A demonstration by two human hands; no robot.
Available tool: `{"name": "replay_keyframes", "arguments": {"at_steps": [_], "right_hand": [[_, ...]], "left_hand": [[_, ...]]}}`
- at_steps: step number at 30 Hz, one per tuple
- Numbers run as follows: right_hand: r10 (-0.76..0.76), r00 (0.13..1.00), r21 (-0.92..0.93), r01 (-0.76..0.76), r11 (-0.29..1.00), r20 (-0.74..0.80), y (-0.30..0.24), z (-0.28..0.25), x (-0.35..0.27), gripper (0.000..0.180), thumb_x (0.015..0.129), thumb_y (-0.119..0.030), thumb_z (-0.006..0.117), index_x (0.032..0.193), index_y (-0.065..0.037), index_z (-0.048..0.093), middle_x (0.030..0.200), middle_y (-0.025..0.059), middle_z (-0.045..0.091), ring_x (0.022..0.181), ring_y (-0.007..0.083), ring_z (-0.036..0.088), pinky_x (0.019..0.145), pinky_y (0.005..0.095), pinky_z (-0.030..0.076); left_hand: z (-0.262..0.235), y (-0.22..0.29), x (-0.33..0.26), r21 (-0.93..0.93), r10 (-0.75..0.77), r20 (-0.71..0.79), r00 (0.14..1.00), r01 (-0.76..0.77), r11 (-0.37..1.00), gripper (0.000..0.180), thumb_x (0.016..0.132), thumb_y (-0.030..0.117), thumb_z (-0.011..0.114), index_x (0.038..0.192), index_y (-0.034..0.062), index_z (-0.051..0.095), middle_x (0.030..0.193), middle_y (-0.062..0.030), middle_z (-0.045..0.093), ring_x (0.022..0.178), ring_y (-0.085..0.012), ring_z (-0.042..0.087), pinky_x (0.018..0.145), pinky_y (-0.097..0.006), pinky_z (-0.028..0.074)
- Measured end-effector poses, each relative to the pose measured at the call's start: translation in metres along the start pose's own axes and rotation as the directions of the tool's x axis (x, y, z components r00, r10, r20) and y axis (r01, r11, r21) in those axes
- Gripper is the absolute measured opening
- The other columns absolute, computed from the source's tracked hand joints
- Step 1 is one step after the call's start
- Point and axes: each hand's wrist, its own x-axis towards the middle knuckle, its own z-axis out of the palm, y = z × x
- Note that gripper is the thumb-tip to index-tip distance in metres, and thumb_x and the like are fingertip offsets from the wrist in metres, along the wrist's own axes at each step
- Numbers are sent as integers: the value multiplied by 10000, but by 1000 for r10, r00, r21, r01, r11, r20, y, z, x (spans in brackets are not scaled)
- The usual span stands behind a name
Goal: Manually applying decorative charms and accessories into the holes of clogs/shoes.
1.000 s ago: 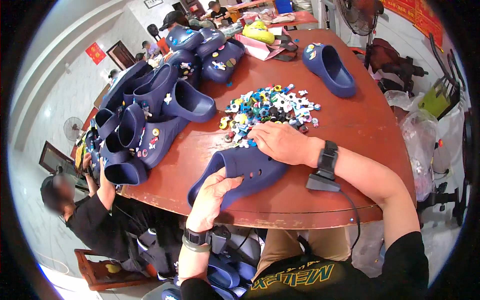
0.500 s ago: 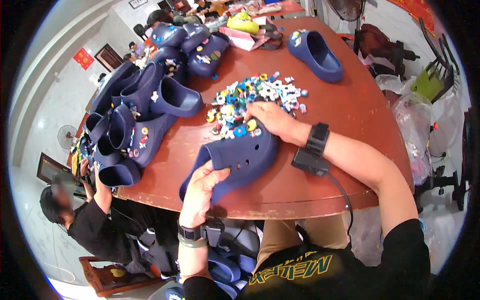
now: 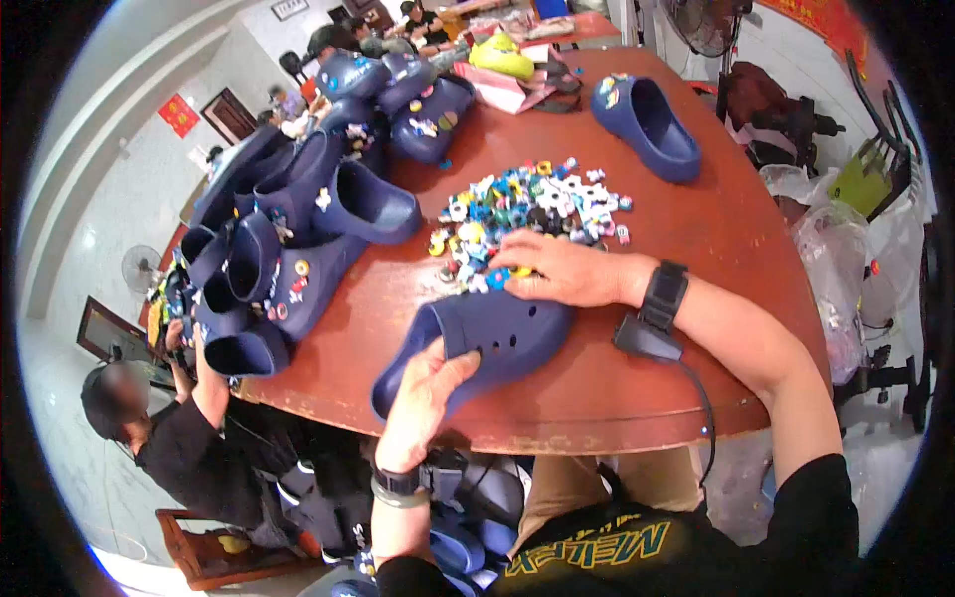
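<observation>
My left hand (image 3: 423, 398) grips a navy blue clog (image 3: 522, 333) by its opening, thumb on the upper and the other fingers hidden. The clog is tilted near the table's front edge, its round holes showing. Beyond its toe, my right hand (image 3: 562, 269) reaches over the near side of a pile of small colourful shoe charms (image 3: 532, 204). Its fingers point left and lie apart among the charms, a few of them yellow and blue. I make out no charm held there.
Many navy clogs with charms (image 3: 308, 264) are heaped on the table's left. A single clog (image 3: 652, 129) lies far right, a lime-green clog (image 3: 502, 57) at the back. A person in black (image 3: 189, 448) works at the left. Plastic bags (image 3: 831, 259) stand beyond the right edge.
The whole view has shifted slightly. My right hand's fingers, earlier curled over the pile, now stretch left, lower down by the clog's toe. My left hand keeps its hold on the clog.
</observation>
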Motion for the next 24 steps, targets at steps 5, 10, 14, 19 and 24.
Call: {"name": "replay_keyframes", "arguments": {"at_steps": [5, 10, 14, 19, 24], "right_hand": [[-249, 968, -467, 236, 853, 34, 6, 10, 0, 316, 974, -251, 494, 1204, -40, 547, 1169, 160, 527, 1138, 321, 516, 960, 402, 448], [-51, 996, -263, 31, 964, -70, -5, 5, 10, 315, 962, -300, 523, 1076, -10, 569, 977, 171, 561, 912, 345, 587, 768, 443, 496], [-38, 993, -217, 12, 976, -114, 0, 4, 16, 313, 963, -336, 522, 1035, -38, 580, 931, 151, 570, 893, 326, 599, 742, 434, 500], [69, 995, -61, -73, 995, -73, -1, 7, 16, 380, 938, -376, 538, 1104, -36, 575, 1028, 144, 577, 973, 319, 581, 825, 452, 484], [-24, 999, 55, 26, 998, -45, -7, 2, 17, 398, 934, -403, 553, 1123, -56, 604, 1106, 142, 592, 1052, 319, 554, 925, 433, 448]], "left_hand": [[-2, -1, -8, 60, 11, 2, 1000, -11, 998, 365, 946, 59, 512, 1302, -21, 528, 1225, -40, 588, 1105, -121, 524, 998, -274, 391], [-4, -2, -8, 91, -11, -57, 998, 17, 996, 365, 942, 73, 532, 1296, -18, 532, 1207, -46, 602, 1088, -126, 536, 985, -274, 398], [-2, 0, -6, 83, 0, -92, 996, 7, 996, 338, 927, 113, 587, 1241, -10, 572, 1159, -53, 627, 1025, -125, 564, 942, -278, 428], [-1, -4, -5, 81, 5, -175, 985, 9, 997, 320, 871, 76, 615, 1182, 0, 604, 1050, -55, 674, 885, -119, 627, 816, -256, 488], [-4, -6, -11, 40, 18, -137, 990, -12, 999, 295, 913, 99, 612, 1192, 5, 604, 1085, -31, 649, 962, -110, 579, 911, -264, 442]]}}
